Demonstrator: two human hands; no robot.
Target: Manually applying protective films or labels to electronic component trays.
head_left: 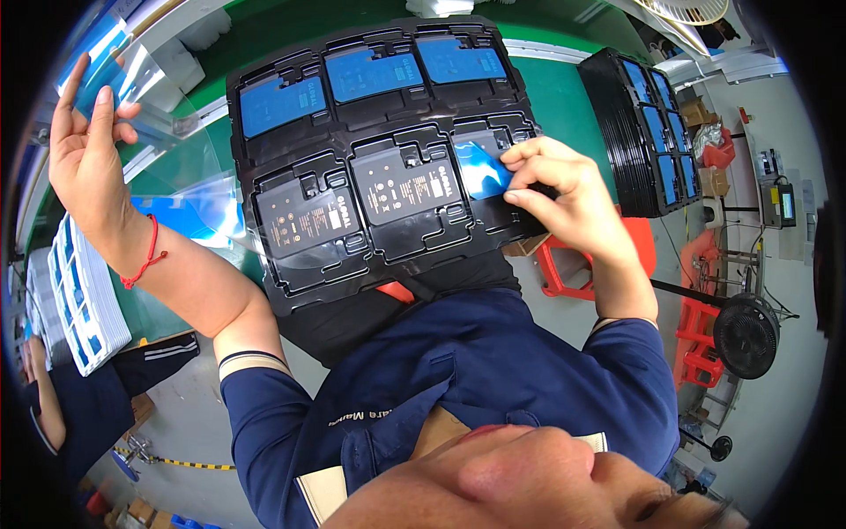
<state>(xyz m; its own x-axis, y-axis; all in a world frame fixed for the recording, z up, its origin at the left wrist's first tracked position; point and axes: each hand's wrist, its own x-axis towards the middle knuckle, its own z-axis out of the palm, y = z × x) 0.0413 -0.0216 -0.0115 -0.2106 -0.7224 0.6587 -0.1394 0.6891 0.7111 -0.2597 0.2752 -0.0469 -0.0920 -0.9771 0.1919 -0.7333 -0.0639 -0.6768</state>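
The right hand hides the right end of the lower-right compartment of a black tray, where a shiny blue film lies partly across; the compartment's grey panel shows only behind the film's upper edge. Thumb and forefinger bend around the film's right edge — whether they clamp it or merely touch it, I cannot tell.

The left hand, raised well apart at the upper left, has its thumb and forefinger spread. Beside them is a clear sheet, so transparent that its outline is hard to follow; it reaches toward the tray's left side, and I cannot tell whether the left hand grips it. Glare whitens some blue material beneath it.

Blue covers fill the tray's three far compartments; two printed grey panels sit bare in the near row.

The tray is over a green tabletop, whose near edge is largely covered. A stack of black trays stands to the right, and a white stack to the left. Beyond are red stools, a black fan and grey floor with striped tape. A co-worker's arm is cut off — dark rim shadow swallows the rest.
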